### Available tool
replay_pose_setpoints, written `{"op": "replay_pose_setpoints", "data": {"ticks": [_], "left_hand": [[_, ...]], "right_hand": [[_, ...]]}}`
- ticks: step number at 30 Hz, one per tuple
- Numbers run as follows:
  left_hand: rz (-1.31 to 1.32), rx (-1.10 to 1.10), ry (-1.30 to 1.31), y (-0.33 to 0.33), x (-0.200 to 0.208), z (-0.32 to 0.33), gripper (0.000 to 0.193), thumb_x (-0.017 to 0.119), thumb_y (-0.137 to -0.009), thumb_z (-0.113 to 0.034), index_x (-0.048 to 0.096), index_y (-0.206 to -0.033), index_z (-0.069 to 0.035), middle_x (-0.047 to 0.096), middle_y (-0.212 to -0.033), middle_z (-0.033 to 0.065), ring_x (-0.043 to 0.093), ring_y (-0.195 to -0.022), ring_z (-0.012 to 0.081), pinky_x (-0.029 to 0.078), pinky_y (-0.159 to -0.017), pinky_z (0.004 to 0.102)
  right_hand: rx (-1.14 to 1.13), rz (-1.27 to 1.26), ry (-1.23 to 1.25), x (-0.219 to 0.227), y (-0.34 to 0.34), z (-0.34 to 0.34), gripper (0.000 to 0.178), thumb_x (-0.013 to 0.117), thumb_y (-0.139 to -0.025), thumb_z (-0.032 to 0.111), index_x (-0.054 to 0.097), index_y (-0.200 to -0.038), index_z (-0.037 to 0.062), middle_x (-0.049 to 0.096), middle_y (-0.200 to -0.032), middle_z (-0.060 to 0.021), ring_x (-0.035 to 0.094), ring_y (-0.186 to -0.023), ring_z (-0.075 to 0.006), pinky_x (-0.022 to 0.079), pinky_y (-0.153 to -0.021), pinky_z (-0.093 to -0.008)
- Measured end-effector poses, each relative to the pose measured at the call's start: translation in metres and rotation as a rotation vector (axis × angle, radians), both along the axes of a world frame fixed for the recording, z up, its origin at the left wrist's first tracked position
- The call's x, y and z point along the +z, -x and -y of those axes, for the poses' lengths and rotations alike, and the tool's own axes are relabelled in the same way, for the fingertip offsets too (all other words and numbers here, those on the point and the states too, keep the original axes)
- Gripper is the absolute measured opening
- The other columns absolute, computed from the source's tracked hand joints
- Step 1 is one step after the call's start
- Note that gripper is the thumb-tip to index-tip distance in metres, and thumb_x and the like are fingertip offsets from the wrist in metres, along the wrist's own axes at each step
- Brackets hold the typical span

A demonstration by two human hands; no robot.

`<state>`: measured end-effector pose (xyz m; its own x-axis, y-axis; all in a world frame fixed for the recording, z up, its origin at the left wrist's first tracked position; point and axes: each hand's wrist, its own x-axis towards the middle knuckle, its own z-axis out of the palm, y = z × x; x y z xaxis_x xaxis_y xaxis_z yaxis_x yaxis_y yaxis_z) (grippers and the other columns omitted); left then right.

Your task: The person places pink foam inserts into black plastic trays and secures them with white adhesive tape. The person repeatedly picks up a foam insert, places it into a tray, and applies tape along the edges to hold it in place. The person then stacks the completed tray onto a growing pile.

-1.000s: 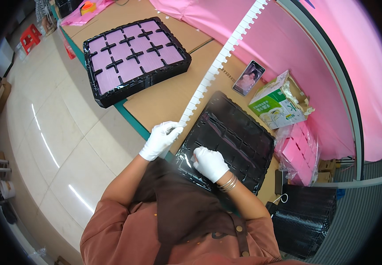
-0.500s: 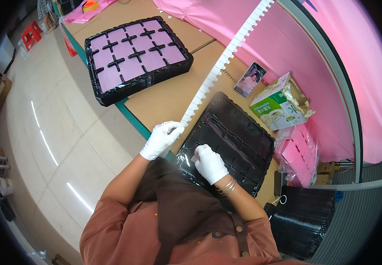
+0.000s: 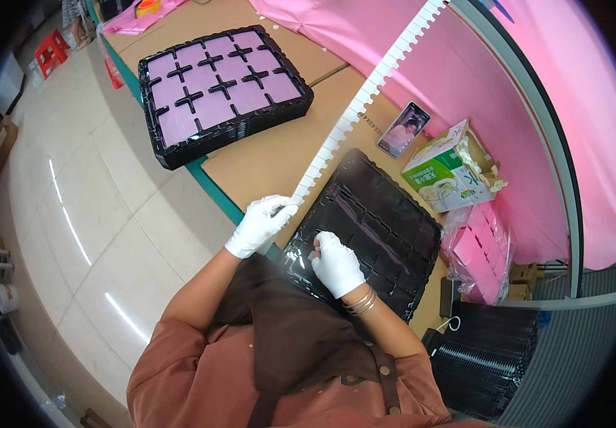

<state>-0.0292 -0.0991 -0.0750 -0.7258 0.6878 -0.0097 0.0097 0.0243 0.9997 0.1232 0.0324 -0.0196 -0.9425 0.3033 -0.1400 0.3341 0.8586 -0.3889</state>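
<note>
A long white strip (image 3: 351, 113) with notches along its edge runs from upper right down to my left hand. My white-gloved left hand (image 3: 262, 227) is closed around its lower end, at the table's near edge. Over the near part of a black plastic tray (image 3: 386, 221) is my right hand (image 3: 336, 265), also gloved in white, with its fingers pinched together. A small pale bit shows at those fingertips, too small to name. The black tray lies flat on the cardboard-covered table and looks dark and glossy.
Stacked black trays with lilac sheets (image 3: 226, 78) stand at the back left. To the right are a phone (image 3: 403, 130), an opened green and white box (image 3: 447, 171) and pink pieces in clear plastic (image 3: 480, 250). More black trays (image 3: 483, 357) are stacked lower right. A red stool (image 3: 51, 51) stands on the floor.
My right hand has shifted very slightly left over the tray. The left hand and the white strip stay practically where they were.
</note>
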Motion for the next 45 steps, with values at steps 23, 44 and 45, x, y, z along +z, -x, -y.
{"op": "replay_pose_setpoints", "data": {"ticks": [23, 44, 45], "left_hand": [[-0.079, 0.022, 0.038, 0.001, -0.003, 0.001, 0.019, 0.066, -0.09, -0.016, 0.071, -0.104, -0.004, 0.07, -0.097, 0.009, 0.065, -0.087, 0.0194, 0.049, -0.081, 0.0294], [-0.081, 0.053, 0.03, -0.002, -0.009, 0.002, 0.019, 0.066, -0.09, -0.015, 0.071, -0.107, -0.006, 0.065, -0.084, 0.0079, 0.06, -0.066, 0.0126, 0.05, -0.064, 0.0272], [-0.076, 0.078, 0.032, -0.002, -0.008, 0.004, 0.019, 0.067, -0.091, -0.015, 0.072, -0.106, -0.006, 0.065, -0.084, 0.0071, 0.06, -0.066, 0.0116, 0.05, -0.064, 0.0265]], "right_hand": [[0.158, 0.184, -0.25, 0.016, 0.011, -0.004, 0.022, 0.068, -0.081, 0.027, 0.064, -0.076, 0.0054, 0.061, -0.083, -0.0136, 0.067, -0.07, -0.0307, 0.055, -0.063, -0.0423], [-0.065, -0.66, -0.332, 0.125, -0.005, -0.156, 0.007, 0.058, -0.076, -0.002, 0.056, -0.076, 0.0043, 0.056, -0.072, -0.0127, 0.058, -0.066, -0.03, 0.047, -0.062, -0.0377], [-0.218, -0.786, -0.23, 0.139, 0.0, -0.184, 0.005, 0.058, -0.078, -0.002, 0.055, -0.076, 0.0029, 0.057, -0.073, -0.0142, 0.058, -0.068, -0.0307, 0.048, -0.064, -0.0388]]}}
